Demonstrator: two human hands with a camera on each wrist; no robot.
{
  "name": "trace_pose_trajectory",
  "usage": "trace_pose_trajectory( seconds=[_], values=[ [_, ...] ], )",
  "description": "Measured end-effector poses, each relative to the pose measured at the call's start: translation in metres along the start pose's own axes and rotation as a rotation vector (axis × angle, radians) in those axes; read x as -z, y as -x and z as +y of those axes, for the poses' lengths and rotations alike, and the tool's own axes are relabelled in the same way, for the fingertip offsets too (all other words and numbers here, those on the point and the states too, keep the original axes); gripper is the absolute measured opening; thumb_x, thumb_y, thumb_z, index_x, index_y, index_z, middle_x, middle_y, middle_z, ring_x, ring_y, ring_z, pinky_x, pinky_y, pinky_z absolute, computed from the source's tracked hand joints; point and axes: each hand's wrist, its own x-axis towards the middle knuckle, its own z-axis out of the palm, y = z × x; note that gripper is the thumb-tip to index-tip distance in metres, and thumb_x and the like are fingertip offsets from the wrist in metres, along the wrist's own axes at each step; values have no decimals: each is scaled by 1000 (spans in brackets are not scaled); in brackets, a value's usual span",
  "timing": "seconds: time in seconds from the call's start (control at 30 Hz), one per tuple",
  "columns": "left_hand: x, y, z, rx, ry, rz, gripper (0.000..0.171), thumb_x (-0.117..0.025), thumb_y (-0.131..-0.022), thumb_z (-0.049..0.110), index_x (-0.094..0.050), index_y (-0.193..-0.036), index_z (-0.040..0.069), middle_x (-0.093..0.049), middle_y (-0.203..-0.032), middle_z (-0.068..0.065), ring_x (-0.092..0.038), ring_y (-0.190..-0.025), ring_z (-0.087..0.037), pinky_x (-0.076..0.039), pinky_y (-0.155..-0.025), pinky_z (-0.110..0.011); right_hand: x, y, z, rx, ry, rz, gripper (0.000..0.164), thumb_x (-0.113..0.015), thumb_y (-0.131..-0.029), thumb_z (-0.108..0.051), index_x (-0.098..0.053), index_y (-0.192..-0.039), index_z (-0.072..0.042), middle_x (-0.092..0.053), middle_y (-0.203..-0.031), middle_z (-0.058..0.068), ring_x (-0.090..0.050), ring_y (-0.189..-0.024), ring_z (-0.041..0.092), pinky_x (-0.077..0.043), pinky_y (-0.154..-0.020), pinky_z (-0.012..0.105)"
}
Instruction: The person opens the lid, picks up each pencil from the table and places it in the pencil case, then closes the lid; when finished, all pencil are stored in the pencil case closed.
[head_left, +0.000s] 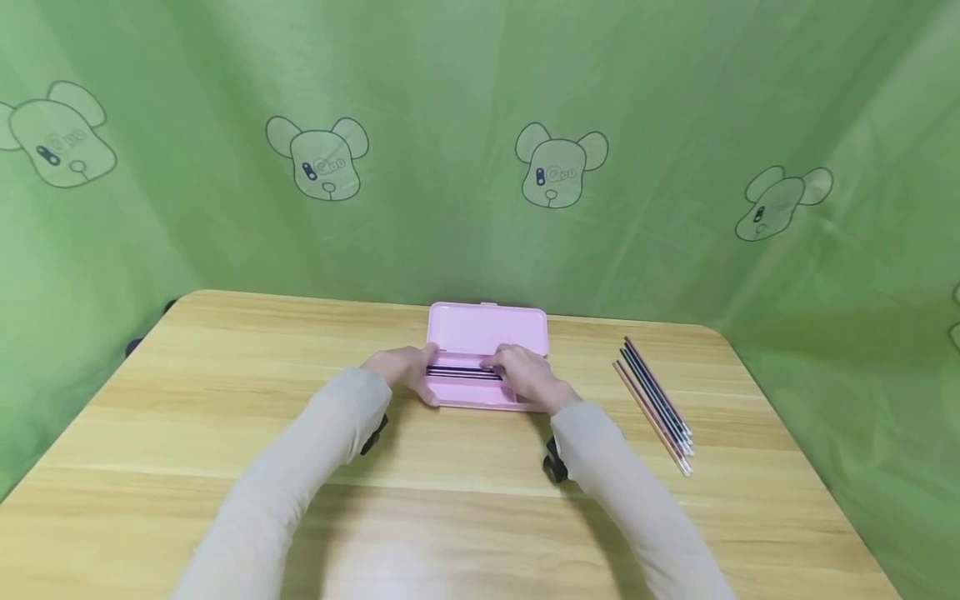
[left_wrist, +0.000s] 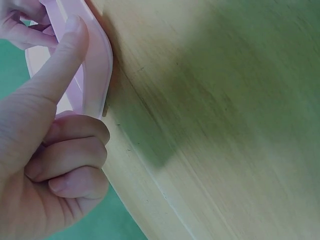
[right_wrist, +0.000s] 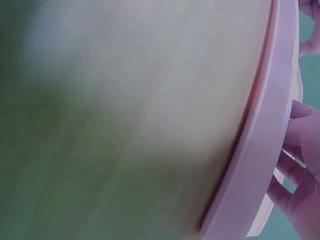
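A pink pencil case (head_left: 487, 327) lies on the table with its lid raised at the back. Inside it several dark pencils (head_left: 459, 372) lie lengthwise. My left hand (head_left: 405, 369) holds the case's left end; in the left wrist view the thumb (left_wrist: 72, 42) presses on the front wall and the other fingers curl at the end. My right hand (head_left: 528, 375) reaches over the right part of the case, its fingertips inside near the pencils' right ends. In the right wrist view its fingers (right_wrist: 297, 125) are spread and slightly bent behind the front wall, with no pencil visible between them.
Several more pencils (head_left: 656, 404), dark and reddish with white ends, lie in a loose slanted bundle to the right of the case. The wooden table (head_left: 450, 517) meets a green curtain (head_left: 450, 208) printed with bear heads behind and at both sides.
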Motion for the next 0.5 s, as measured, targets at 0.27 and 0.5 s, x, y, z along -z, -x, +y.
trace_pose_trajectory(
  seconds=[0.27,0.5],
  values=[
    [0,0,1,7,-20,-3,100,-76,-67,43,-20,-143,9,-41,-136,-21,-40,-125,-32,-33,-105,-43,5,7,10,39,-194,42,26,-58,-86,-4,-65,-111,-3,-64,-94,9,-59,-88,23,-49,-83,38],
    [0,1,3,5,-30,-2,98,-76,-68,44,-22,-141,9,-42,-136,-21,-41,-124,-33,-33,-105,-44,18,24,26,-26,-256,56,27,-57,-87,-7,-63,-113,-2,-63,-95,11,-58,-90,25,-48,-83,42]
  ],
)
